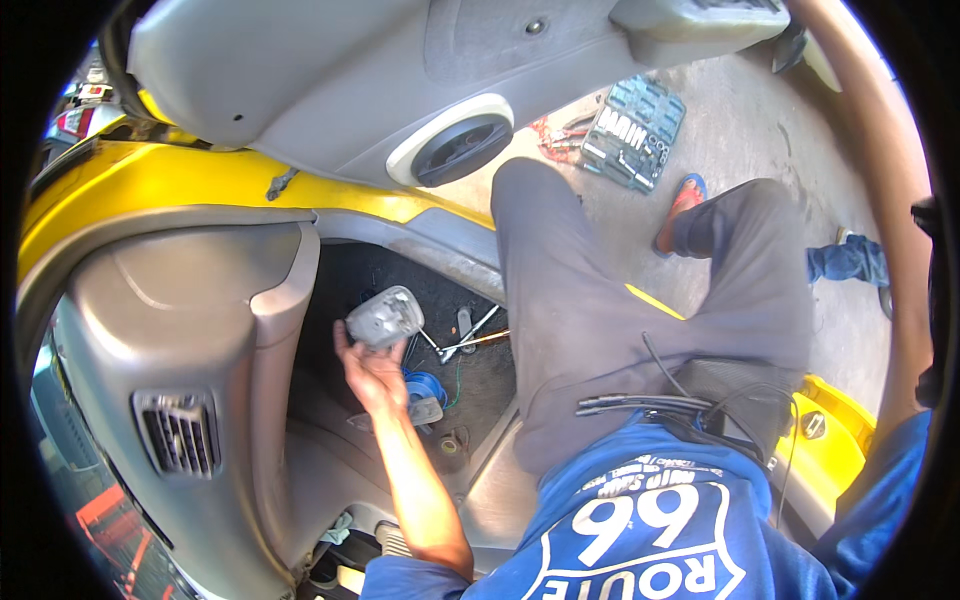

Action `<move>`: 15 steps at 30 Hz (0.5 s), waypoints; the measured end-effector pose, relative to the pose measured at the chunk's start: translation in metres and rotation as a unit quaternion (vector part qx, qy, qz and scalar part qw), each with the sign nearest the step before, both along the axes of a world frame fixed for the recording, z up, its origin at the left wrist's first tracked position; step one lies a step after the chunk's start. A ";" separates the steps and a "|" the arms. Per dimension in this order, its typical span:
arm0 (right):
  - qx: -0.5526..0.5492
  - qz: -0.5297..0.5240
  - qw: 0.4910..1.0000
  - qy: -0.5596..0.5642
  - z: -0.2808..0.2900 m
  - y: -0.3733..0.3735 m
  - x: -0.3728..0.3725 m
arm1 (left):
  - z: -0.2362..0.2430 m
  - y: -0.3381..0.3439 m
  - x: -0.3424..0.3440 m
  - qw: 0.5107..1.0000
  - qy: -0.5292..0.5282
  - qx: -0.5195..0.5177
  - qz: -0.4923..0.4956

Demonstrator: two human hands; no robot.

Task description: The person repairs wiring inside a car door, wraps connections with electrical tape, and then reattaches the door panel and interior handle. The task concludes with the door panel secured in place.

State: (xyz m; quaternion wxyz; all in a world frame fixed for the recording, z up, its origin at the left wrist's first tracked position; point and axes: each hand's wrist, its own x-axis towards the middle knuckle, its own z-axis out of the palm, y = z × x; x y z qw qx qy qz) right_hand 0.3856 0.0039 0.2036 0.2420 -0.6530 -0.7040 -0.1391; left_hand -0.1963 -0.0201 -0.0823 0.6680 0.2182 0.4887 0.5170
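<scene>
My left hand [372, 376] reaches into the car's footwell, its fingers closed round the lower edge of a rounded grey plastic cover [386, 317]. The cover is tilted and slightly blurred. Just right of it, metal hand tools [446, 353] lie crossed on the dark floor mat. Below it, beside my wrist, is a coil of blue wire [426, 388]. My right arm [880, 120] is raised along the right side toward the top edge, near the open door; its hand lies outside the picture.
The open grey door panel [320, 80] with a round speaker [462, 148] hangs across the top. At left stands the dashboard [170, 300]. A teal tool case [632, 135] lies on the concrete beyond my knees, next to red cables [562, 140]. Another person's leg [848, 263] shows at right.
</scene>
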 end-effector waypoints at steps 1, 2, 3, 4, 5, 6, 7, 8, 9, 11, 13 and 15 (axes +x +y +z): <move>0.007 0.000 1.000 -0.015 -0.003 -0.004 0.003 | 0.015 -0.018 0.015 0.998 -0.051 -0.027 -0.019; -0.020 -0.057 0.997 -0.052 0.000 -0.002 0.008 | 0.028 -0.035 0.029 0.990 -0.126 -0.024 -0.058; -0.033 -0.053 0.996 -0.058 0.001 0.001 0.011 | 0.037 -0.049 0.044 0.983 -0.163 -0.033 -0.081; -0.045 -0.048 0.996 -0.065 0.003 0.003 0.013 | 0.044 -0.061 0.058 0.977 -0.187 -0.045 -0.094; -0.053 -0.056 0.995 -0.066 0.004 0.004 0.016 | 0.050 -0.070 0.070 0.976 -0.186 -0.054 -0.103; -0.063 -0.066 0.994 -0.067 0.005 0.004 0.018 | 0.053 -0.077 0.081 0.981 -0.140 -0.064 -0.118; -0.036 -0.052 0.996 -0.068 0.004 0.005 0.019 | 0.055 -0.082 0.088 0.985 -0.069 -0.067 -0.147; -0.049 -0.064 0.994 -0.067 0.004 0.006 0.020 | 0.055 -0.088 0.095 0.981 0.002 -0.062 -0.183; -0.058 -0.056 0.994 -0.072 0.005 0.007 0.022 | 0.057 -0.087 0.096 0.968 0.066 -0.119 -0.210; -0.036 -0.023 0.993 -0.106 0.005 0.006 0.025 | 0.055 -0.087 0.100 0.952 0.184 -0.096 -0.227; -0.043 -0.048 0.995 -0.073 0.005 0.006 0.025 | 0.053 -0.083 0.101 0.913 0.335 -0.050 -0.226; -0.029 -0.041 0.996 -0.070 0.005 0.005 0.024 | 0.053 -0.080 0.103 0.861 0.451 0.055 -0.231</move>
